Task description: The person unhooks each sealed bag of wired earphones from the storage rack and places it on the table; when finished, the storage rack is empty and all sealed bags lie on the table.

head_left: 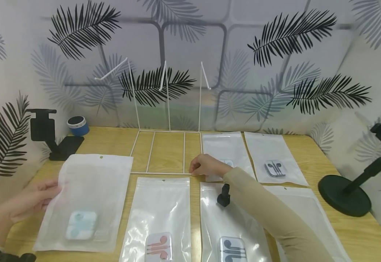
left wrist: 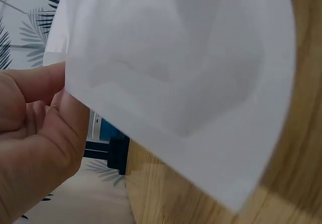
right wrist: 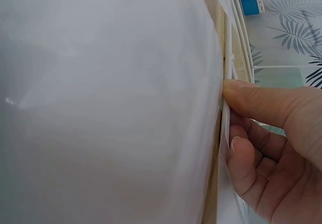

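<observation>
My left hand [head_left: 34,199] pinches the left edge of a white translucent zip bag [head_left: 95,182], whose upper part is raised off the table. A boxed pair of pale blue earphones [head_left: 81,225] shows through its lower half. In the left wrist view the bag's sheet [left wrist: 201,83] hides most of the table. My right hand [head_left: 210,165] holds the near right corner of a white wire display rack [head_left: 161,173]. In the right wrist view thumb and fingertips [right wrist: 239,88] close on its thin rod [right wrist: 228,48]. Three prongs top the rack's uprights.
Bags with earphone boxes lie in front, one pink [head_left: 159,247] and one dark [head_left: 232,249]. Several more bags [head_left: 275,145] lie at the right. A black phone stand [head_left: 59,147] and blue speaker [head_left: 78,126] stand back left; a black round-based stand [head_left: 344,194] is at right.
</observation>
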Motion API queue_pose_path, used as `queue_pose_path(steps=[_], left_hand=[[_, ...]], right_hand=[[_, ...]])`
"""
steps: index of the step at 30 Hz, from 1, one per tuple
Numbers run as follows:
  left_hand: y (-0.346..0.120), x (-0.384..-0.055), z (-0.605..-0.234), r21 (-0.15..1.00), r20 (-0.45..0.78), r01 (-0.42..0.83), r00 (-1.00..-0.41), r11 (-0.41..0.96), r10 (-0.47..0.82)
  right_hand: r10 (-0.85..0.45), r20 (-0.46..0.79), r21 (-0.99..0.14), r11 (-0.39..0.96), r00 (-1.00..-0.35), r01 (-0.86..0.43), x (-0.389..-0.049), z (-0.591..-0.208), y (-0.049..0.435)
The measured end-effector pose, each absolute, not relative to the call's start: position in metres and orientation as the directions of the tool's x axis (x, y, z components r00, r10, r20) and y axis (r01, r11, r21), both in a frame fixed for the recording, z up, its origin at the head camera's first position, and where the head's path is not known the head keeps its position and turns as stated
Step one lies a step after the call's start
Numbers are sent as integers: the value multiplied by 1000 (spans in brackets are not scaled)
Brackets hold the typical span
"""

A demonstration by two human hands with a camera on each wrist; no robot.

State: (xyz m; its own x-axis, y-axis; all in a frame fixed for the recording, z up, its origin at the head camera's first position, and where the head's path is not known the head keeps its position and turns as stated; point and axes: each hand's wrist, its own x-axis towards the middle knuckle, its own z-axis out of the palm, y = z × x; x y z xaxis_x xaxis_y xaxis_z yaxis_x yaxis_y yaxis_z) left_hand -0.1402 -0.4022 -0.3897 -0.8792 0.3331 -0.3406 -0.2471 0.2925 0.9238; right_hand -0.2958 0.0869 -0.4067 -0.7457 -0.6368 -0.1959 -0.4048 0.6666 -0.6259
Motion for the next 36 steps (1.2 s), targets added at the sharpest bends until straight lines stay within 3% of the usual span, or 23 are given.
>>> queue_pose_path(steps=[4,11,20,36], left_hand=[[-402,-137,-391,852,-411,-270,-876,448,254],[-399,-136,-390,759,-491,-363,-864,541,108],[-392,-136,-392,678,-530,-354,-843,644,95],[-391,-155,-381,562,-449,-238,-892,792,50]], right_hand=[[-641,-203,-629,665,-740,-403,-295,-407,88],[-620,-217,-631,679,-754,-376,-294,-404,87],[-616,-221,-621,687,-756,-378,-294,-405,87],[-639,-197,-631,663,-744,-402,-296,-402,91]])
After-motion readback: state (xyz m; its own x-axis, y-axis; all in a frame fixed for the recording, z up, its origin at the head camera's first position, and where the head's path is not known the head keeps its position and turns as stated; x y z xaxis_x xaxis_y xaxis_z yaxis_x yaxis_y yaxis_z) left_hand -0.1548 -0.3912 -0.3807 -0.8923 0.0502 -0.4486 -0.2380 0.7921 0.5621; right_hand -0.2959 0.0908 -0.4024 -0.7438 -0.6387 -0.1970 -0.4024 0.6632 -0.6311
